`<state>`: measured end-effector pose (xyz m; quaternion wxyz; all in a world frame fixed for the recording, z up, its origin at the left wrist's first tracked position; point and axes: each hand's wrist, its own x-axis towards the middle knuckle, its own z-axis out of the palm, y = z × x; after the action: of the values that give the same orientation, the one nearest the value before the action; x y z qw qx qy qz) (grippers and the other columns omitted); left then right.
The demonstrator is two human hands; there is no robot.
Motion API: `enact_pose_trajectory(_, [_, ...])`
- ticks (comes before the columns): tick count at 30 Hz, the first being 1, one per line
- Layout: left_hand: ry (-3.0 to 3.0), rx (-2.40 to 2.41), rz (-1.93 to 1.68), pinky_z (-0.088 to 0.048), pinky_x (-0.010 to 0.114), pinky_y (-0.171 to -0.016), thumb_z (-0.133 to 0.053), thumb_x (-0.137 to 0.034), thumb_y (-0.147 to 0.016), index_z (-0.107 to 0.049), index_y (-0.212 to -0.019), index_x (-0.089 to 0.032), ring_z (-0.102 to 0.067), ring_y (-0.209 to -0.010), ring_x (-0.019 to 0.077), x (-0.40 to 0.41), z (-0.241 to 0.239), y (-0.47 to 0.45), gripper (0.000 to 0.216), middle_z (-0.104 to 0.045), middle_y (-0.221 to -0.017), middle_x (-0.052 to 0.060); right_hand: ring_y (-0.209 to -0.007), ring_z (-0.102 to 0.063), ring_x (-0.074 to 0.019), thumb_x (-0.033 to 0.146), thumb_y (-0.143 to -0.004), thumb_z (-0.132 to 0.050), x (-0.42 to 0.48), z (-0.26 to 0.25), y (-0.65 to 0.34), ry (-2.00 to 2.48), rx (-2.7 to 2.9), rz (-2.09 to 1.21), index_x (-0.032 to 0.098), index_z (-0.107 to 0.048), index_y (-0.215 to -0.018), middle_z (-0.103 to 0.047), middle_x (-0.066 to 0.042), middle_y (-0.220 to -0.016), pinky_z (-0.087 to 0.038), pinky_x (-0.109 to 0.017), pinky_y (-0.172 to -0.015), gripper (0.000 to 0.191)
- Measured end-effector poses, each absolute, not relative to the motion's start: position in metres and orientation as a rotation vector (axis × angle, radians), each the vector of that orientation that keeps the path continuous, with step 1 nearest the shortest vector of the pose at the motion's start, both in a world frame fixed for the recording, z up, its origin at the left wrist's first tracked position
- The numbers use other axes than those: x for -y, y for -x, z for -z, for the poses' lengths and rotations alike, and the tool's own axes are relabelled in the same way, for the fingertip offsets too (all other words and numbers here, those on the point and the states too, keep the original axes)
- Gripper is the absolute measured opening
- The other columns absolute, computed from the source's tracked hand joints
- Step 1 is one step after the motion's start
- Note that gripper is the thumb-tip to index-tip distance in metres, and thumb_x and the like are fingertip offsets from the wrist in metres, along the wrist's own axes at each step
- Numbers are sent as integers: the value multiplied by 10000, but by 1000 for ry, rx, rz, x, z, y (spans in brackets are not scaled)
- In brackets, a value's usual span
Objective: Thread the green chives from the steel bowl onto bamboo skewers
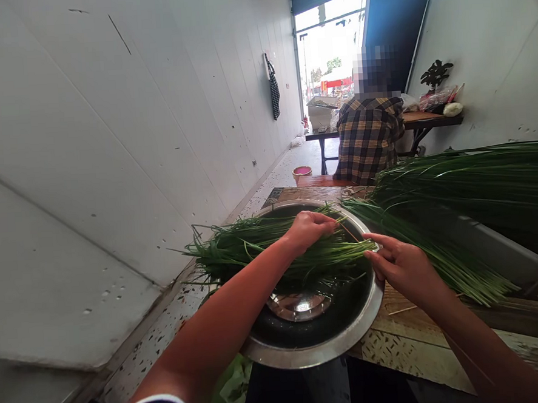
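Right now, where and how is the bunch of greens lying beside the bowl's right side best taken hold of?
Probably around the pale stalk ends, coming from the near right. There the bunch lies uncovered, its stalks roughly side by side and pointing toward the near right, while its leafy end runs back beside the bowl.

Daylight pours through the doorway at the upper centre of the frame, its view outside largely burnt out to white. Bluish haze washes the dark panel beside it. The white wall at left is softly grey, while the metal basin at lower centre catches a sharp glint. Wide-angle stretching slants lines outward; the lower corners sink into shadow, and pixelation covers a person's head.
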<state>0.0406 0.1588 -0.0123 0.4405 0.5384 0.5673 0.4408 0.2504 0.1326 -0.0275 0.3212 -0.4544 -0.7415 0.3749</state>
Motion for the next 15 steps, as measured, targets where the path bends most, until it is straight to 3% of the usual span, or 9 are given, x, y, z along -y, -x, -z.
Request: enact_pose_trajectory(15, [-1445,-1400,-1096,-474,265,-735,-689,-270,-692,-753,-856,-115,-584,-678,116,-158,13,-40,234,-701,-728,57,-449,-550,-145,397,-829,-501,-135,31,-253,1216,2007,-888,100,-582,-1213,-570,56,-458,-446,-270,-554,492])
